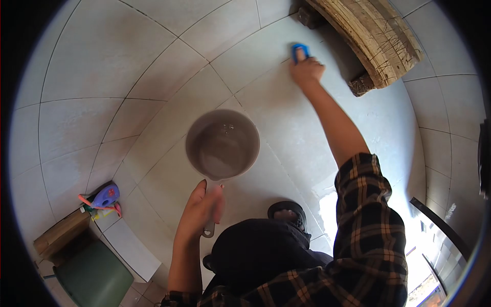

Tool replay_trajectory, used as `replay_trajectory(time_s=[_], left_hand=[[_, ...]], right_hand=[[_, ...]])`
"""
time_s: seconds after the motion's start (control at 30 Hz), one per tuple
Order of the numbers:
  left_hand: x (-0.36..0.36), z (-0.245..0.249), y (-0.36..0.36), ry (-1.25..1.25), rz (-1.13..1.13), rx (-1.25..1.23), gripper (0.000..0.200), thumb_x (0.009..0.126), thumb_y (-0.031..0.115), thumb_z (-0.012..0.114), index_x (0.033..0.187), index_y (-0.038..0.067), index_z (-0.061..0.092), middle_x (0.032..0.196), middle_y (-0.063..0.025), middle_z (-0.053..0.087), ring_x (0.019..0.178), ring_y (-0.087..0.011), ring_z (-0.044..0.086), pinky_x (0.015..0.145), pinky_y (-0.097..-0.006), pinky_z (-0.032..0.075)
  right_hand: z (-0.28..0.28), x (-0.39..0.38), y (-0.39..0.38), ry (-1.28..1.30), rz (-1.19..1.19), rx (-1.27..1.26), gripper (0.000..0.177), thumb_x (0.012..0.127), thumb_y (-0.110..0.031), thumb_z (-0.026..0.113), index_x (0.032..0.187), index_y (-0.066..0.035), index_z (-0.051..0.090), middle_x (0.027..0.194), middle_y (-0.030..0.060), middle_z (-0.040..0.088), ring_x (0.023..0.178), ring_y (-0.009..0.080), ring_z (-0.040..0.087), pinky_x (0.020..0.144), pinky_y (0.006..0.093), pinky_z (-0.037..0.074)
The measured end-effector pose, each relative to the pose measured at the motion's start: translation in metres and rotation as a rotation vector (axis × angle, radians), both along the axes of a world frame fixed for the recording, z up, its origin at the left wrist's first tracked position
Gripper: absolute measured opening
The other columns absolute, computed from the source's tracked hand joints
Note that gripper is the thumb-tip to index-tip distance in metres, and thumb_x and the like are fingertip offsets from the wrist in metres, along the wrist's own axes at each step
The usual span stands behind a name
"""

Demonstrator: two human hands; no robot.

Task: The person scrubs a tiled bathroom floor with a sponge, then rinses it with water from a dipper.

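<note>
My left hand [200, 211] is wrapped round the handle of a greyish water dipper [192, 146], held level above the floor. Some water shows inside the dipper, with a few small bubbles on its surface. Stretched far forward, my right hand [308, 69] is closed on a blue scrub brush [295, 48] against the tiled floor [266, 97]. The fingers cover most of the brush, so its bristles are hidden. Just right of that hand stands a low wooden bench [376, 43].
Tiled walls [102, 46] enclose the floor. At lower left are a green chair or container [92, 271], a wooden piece [61, 233] and a purple bottle [107, 196] among small coloured items. My sandalled foot [288, 213] stands below the dipper. Wet shine lies by my right sleeve.
</note>
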State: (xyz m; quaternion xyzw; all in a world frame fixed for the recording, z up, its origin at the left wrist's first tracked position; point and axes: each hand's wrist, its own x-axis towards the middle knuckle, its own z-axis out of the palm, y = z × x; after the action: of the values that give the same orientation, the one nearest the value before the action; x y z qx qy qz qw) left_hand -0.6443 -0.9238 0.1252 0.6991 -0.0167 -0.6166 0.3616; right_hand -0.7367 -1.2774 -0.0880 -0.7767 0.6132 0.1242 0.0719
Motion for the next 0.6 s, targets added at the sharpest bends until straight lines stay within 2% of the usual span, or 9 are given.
replay_trajectory(time_s=[0.1, 0.13, 0.17, 0.3, 0.4, 0.47, 0.5, 0.57, 0.6], left_hand=[[0.0, -0.009, 0.004, 0.002, 0.012, 0.022, 0.023, 0.087, 0.026, 0.046, 0.095, 0.005, 0.044, 0.059, 0.0005, 0.041, 0.043, -0.0053, 0.036, 0.04, -0.0197, 0.031], [0.002, -0.009, 0.005, -0.002, 0.018, 0.024, 0.023, 0.087, 0.026, 0.046, 0.095, 0.005, 0.044, 0.059, 0.0005, 0.041, 0.043, -0.0054, 0.036, 0.04, -0.0197, 0.031], [0.003, -0.007, 0.007, -0.005, 0.027, 0.025, 0.023, 0.087, 0.026, 0.046, 0.095, 0.005, 0.044, 0.059, 0.0004, 0.041, 0.043, -0.0054, 0.036, 0.04, -0.0197, 0.031], [0.007, -0.005, 0.019, -0.019, 0.062, 0.003, 0.022, 0.087, 0.026, 0.045, 0.095, 0.005, 0.043, 0.059, 0.0002, 0.041, 0.042, -0.0056, 0.037, 0.04, -0.0199, 0.031], [0.006, -0.011, 0.023, -0.034, 0.088, 0.02, 0.021, 0.087, 0.025, 0.045, 0.095, 0.005, 0.043, 0.06, -0.0001, 0.041, 0.042, -0.0056, 0.036, 0.039, -0.02, 0.031], [0.007, -0.012, 0.021, -0.04, 0.102, 0.018, 0.021, 0.088, 0.025, 0.044, 0.095, 0.005, 0.043, 0.06, -0.0002, 0.041, 0.042, -0.0055, 0.036, 0.039, -0.02, 0.031], [0.007, -0.011, 0.021, -0.038, 0.108, 0.02, 0.021, 0.088, 0.025, 0.044, 0.095, 0.005, 0.043, 0.06, -0.0002, 0.041, 0.042, -0.0055, 0.036, 0.039, -0.0199, 0.032], [0.006, -0.005, 0.025, -0.036, 0.11, 0.028, 0.021, 0.088, 0.024, 0.043, 0.096, 0.005, 0.044, 0.06, -0.0002, 0.041, 0.042, -0.0054, 0.036, 0.039, -0.02, 0.032], [0.007, 0.0, 0.025, -0.041, 0.103, 0.027, 0.021, 0.088, 0.024, 0.043, 0.096, 0.005, 0.044, 0.06, -0.0002, 0.041, 0.042, -0.0054, 0.036, 0.039, -0.02, 0.032]], right_hand=[[-0.009, -0.008, 0.074, -0.198, 0.559, -0.17, 0.05, 0.083, -0.047, 0.044, 0.129, -0.031, 0.035, 0.107, 0.0155, 0.051, 0.096, 0.0302, 0.053, 0.082, 0.0418, 0.039], [-0.007, -0.011, 0.066, -0.209, 0.586, -0.15, 0.051, 0.081, -0.046, 0.047, 0.129, -0.031, 0.037, 0.11, 0.0159, 0.049, 0.098, 0.0295, 0.051, 0.081, 0.0414, 0.04], [0.0, -0.011, 0.047, -0.118, 0.525, -0.077, 0.047, 0.083, -0.047, 0.042, 0.128, -0.032, 0.037, 0.113, 0.0122, 0.049, 0.101, 0.0292, 0.05, 0.084, 0.0394, 0.036], [-0.003, -0.013, -0.023, -0.104, -0.104, -0.139, 0.052, 0.085, -0.049, 0.037, 0.133, -0.032, 0.027, 0.112, 0.0142, 0.048, 0.1, 0.0305, 0.051, 0.082, 0.0404, 0.04], [-0.005, 0.026, 0.004, -0.21, -0.229, -0.01, 0.051, 0.083, -0.046, 0.044, 0.129, -0.029, 0.031, 0.116, 0.0165, 0.044, 0.102, 0.0331, 0.049, 0.084, 0.0418, 0.042], [-0.003, 0.044, 0.05, -0.234, 0.144, 0.066, 0.05, 0.083, -0.043, 0.046, 0.129, -0.029, 0.033, 0.113, 0.0178, 0.046, 0.103, 0.0338, 0.05, 0.082, 0.0425, 0.044], [-0.002, 0.039, 0.074, -0.349, 0.366, 0.128, 0.049, 0.082, -0.043, 0.049, 0.127, -0.03, 0.036, 0.113, 0.0178, 0.047, 0.102, 0.0338, 0.05, 0.082, 0.0429, 0.043], [-0.002, 0.011, 0.089, -0.331, 0.66, 0.142, 0.048, 0.081, -0.044, 0.05, 0.126, -0.032, 0.038, 0.112, 0.0171, 0.048, 0.102, 0.033, 0.05, 0.082, 0.0424, 0.043], [-0.016, -0.007, 0.074, -0.335, 0.642, -0.012, 0.048, 0.081, -0.045, 0.049, 0.126, -0.033, 0.038, 0.112, 0.0166, 0.048, 0.102, 0.0326, 0.05, 0.082, 0.0427, 0.043]])
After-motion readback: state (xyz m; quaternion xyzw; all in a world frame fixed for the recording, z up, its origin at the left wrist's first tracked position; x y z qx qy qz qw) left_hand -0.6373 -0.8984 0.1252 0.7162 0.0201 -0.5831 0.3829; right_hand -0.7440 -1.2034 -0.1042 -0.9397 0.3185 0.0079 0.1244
